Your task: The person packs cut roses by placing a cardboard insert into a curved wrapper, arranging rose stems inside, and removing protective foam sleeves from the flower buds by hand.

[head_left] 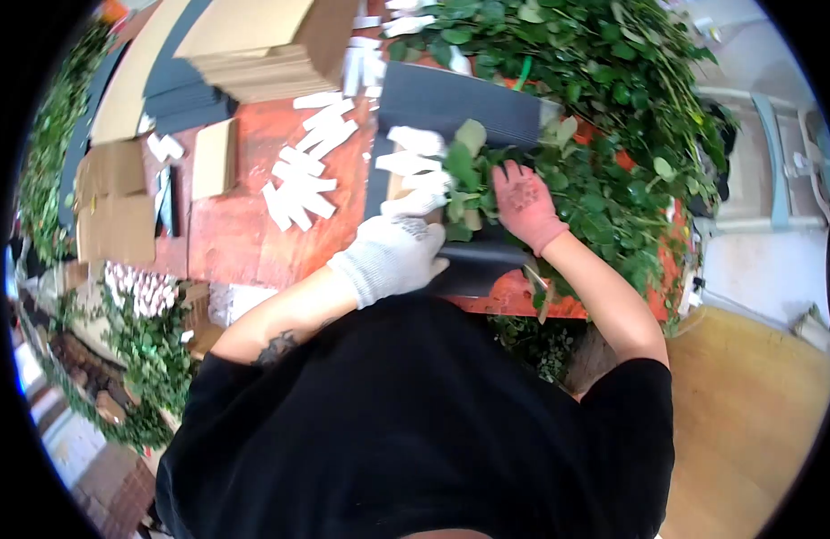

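Observation:
White-sleeved flower heads (415, 163) lie in a row on a black wrapping sheet (460, 99), their leafy stems (469, 166) pointing right. My left hand (392, 256), in a white-grey knitted glove, rests at the near end of this row. Its thumb stands apart from the fingers, whose tips are partly hidden. My right hand (527, 207), in a pink glove, lies over the leaves and stems with its fingers stretched out. The sheet's near edge (482, 269) curls up between the two hands.
Loose white sleeves (303, 175) are scattered on the red table (244, 238). Stacked cardboard (262, 54) and black sheets (186, 103) stand at the back left. A large heap of leafy stems (604, 81) covers the right side. More wrapped flowers (141, 289) are at lower left.

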